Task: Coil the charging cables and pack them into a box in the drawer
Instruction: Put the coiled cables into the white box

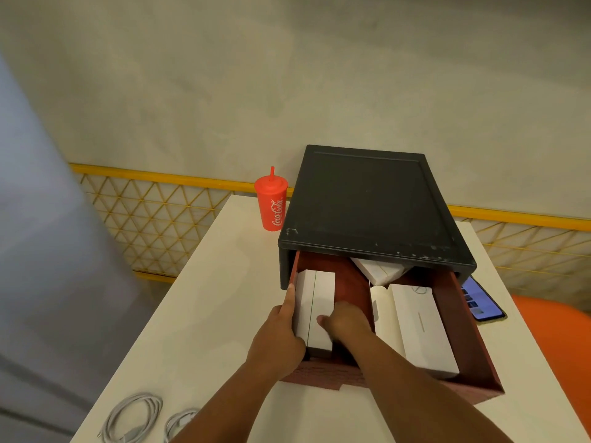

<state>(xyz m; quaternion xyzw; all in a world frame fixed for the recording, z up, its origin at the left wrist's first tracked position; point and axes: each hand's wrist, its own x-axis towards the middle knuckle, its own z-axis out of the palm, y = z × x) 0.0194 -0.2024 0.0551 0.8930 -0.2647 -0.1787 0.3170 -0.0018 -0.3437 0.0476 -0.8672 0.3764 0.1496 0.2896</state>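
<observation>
Box (315, 302) in drawer (470, 334), between the fingers: left hand (281, 327) lay straight-fingered against one long side; right hand (347, 321) curled over the other, thumb on top; likely light, stiff, smooth card, best squeezed by those sides; limp coiled cables (134, 417) lay well behind the fingers.

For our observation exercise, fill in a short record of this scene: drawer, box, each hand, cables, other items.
drawer: red drawer pulled open from black unit
box: white box at the drawer's left side
left hand: lies along the box's left side, one finger straight
right hand: grips the box's near right edge
cables: coiled cables on the table, near left, outside the drawer
other items: red cup, phone
</observation>
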